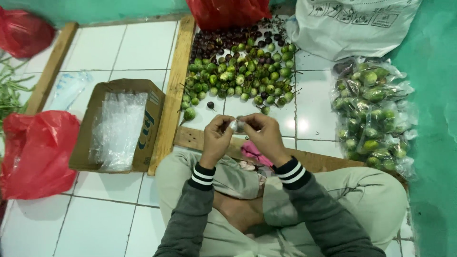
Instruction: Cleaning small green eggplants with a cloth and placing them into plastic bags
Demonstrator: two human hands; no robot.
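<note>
My left hand [216, 138] and my right hand [264, 135] meet in front of me over my crossed legs. Both pinch a small clear plastic bag [236, 124] between the fingertips; whether anything is inside it I cannot tell. Just beyond the hands lies a heap of small round green fruits [243, 76] on the white tiled floor, with dark purple ones [223, 40] at its far side. A pink thing [252, 151] lies under my right wrist.
A cardboard box [116, 124] holding clear plastic bags lies to my left beyond a wooden strip [173, 93]. Several filled clear bags of green fruits [373, 114] are piled on the right. Red plastic bags [38, 152] lie at left, another [223, 12] at the top, beside a white sack [350, 24].
</note>
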